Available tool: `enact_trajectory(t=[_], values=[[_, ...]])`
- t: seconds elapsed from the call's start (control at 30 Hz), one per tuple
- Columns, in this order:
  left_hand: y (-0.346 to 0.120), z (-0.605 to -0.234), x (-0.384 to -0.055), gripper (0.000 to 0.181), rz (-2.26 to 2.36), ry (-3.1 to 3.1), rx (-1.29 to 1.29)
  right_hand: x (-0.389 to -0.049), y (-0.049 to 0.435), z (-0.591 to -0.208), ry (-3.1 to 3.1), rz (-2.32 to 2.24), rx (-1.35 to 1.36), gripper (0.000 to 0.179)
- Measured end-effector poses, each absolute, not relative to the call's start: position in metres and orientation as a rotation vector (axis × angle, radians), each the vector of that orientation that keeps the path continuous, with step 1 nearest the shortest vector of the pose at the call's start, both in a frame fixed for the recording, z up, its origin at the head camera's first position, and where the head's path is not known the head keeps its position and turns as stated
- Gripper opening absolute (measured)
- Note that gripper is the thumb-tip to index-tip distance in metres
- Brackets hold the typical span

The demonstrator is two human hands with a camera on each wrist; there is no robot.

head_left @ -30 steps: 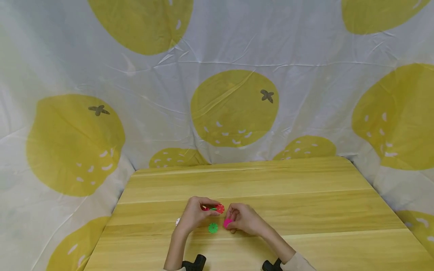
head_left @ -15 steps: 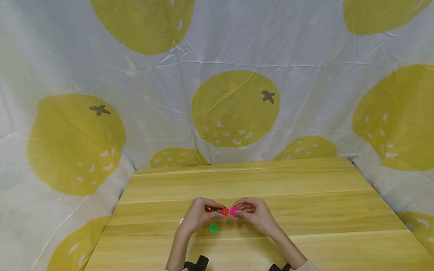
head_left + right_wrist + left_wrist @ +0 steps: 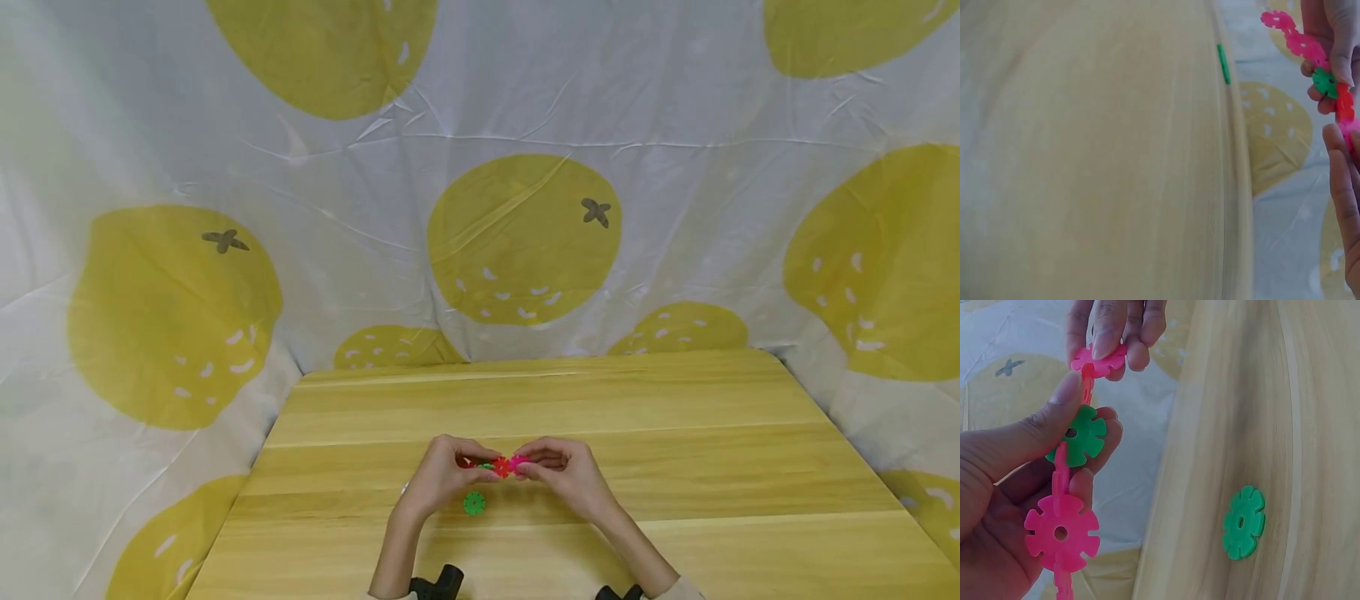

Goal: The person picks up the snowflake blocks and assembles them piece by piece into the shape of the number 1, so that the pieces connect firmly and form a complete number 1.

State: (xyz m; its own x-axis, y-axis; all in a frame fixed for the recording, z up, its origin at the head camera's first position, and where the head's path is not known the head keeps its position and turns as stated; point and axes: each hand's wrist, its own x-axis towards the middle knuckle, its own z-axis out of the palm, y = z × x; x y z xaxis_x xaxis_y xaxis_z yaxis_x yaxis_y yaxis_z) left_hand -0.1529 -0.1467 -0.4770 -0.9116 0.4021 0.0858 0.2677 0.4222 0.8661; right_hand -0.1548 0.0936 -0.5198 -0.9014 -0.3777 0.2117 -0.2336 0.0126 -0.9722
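Observation:
My left hand (image 3: 437, 479) grips a chain of notched plastic discs between thumb and fingers. In the left wrist view the chain has a green disc (image 3: 1090, 439) under the thumb and a pink disc (image 3: 1072, 515) lower down. At its right end is a red disc (image 3: 502, 467), turned edge-on in the left wrist view. My right hand (image 3: 567, 473) pinches another pink disc (image 3: 1102, 364), which meets the red disc's edge; how deep their slots engage I cannot tell. On the table below lies a loose green disc (image 3: 474, 503), flat and apart from both hands.
The wooden table (image 3: 675, 433) extends around and beyond both hands. A small white item (image 3: 406, 487) is mostly hidden behind the left wrist. A lemon-patterned cloth (image 3: 517, 242) hangs behind the table. Black wrist-camera mounts (image 3: 438, 583) show at the bottom edge.
My right hand has lifted the pink disc up from beside the loose green disc and brought it against the red disc. The left hand has shifted slightly right with the chain.

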Motion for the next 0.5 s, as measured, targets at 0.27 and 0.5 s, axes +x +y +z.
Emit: enact_trajectory(t=[0.27, 0.5], values=[[-0.1424, -0.4749, -0.1516, 0.017, 1.517, 2.528, 0.682, -0.1534, 0.0926, -0.5185, 2.139, -2.064, -0.688, 0.017], [-0.1414, -0.4734, -0.1507, 0.016, 1.526, 2.503, 0.713, -0.1517, 0.0888, -0.5197, 2.147, -2.086, -0.717, 0.013]])
